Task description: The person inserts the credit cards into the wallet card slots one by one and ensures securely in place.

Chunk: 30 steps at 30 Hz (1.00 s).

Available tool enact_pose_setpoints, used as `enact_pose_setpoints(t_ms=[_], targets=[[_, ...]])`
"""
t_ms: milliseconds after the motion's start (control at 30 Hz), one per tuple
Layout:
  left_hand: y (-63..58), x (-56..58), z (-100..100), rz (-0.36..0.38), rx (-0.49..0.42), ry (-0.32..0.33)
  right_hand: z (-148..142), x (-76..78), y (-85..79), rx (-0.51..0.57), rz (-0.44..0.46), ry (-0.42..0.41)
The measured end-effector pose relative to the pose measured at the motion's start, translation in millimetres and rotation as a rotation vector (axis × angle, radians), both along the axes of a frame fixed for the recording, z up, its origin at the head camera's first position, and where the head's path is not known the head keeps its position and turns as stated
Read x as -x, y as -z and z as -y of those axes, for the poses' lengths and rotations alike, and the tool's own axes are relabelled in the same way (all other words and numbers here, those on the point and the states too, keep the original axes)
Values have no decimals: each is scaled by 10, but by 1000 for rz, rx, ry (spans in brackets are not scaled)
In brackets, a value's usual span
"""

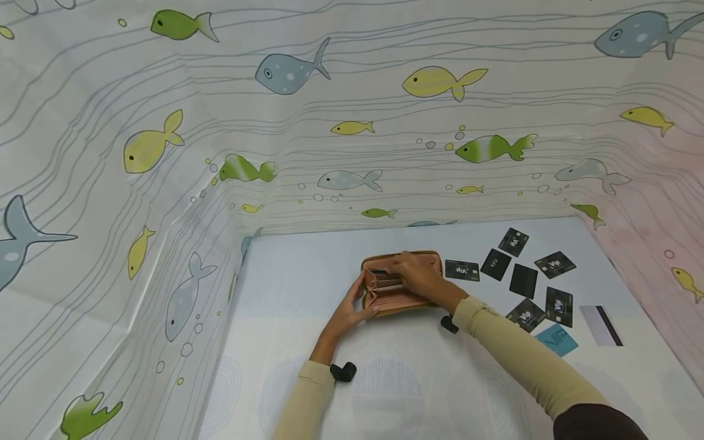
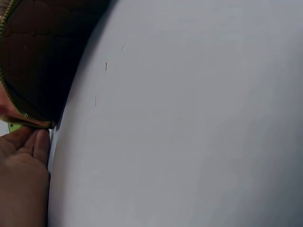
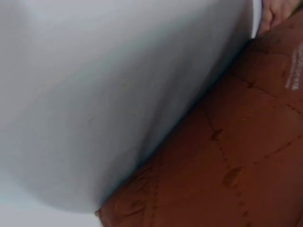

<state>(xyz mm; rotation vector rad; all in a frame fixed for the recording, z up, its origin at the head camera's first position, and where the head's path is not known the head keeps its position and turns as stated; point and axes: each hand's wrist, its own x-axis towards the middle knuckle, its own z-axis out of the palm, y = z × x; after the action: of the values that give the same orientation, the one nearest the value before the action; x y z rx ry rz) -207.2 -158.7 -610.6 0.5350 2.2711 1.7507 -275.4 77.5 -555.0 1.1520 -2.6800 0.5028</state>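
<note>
A brown quilted zip wallet [image 1: 407, 299] lies unzipped on the white table, its pinkish inside and card slots facing up. My left hand [image 1: 346, 313] grips its left end, thumb at the near edge and fingers along the side. In the left wrist view, the fingers [image 2: 41, 142] of that hand meet the zipped corner. My right hand [image 1: 420, 278] reaches into the wallet from the right. Its fingertips pinch a dark card [image 1: 377, 271] at the slots, mostly hidden. The right wrist view shows only the wallet's quilted outside [image 3: 227, 156] and part of the left hand.
Right of the wallet, several black VIP cards [image 1: 462, 270] lie scattered. A blue card [image 1: 557, 339] and a pale card with a black stripe [image 1: 599, 326] lie nearer the table's right edge. Fish-patterned sheeting [image 1: 352, 153] rises behind and at both sides.
</note>
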Motion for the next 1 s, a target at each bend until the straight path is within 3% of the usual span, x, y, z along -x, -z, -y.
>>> enact_pose_setpoints(t_ms=[67,200,367,600,833,1000], targets=[[115,34,-10,-7,-8,-11,-16,11,3,-1,-35,-6],[184,36,-20,-20,-14,-19,-53,10,11,-11,-59,-15],[195,17,-20,-10,-12,-18,-86,-10,23,-1,-73,-17],[183,8,-1,-23,-8,-35,-117,-3,4,91,-121,16],[-170,-84,-22,18,-18,18,-297,-32,-124,215,20,59],[-176,-76,-16,7,-9,16,-506,-48,-238,239,10,59]])
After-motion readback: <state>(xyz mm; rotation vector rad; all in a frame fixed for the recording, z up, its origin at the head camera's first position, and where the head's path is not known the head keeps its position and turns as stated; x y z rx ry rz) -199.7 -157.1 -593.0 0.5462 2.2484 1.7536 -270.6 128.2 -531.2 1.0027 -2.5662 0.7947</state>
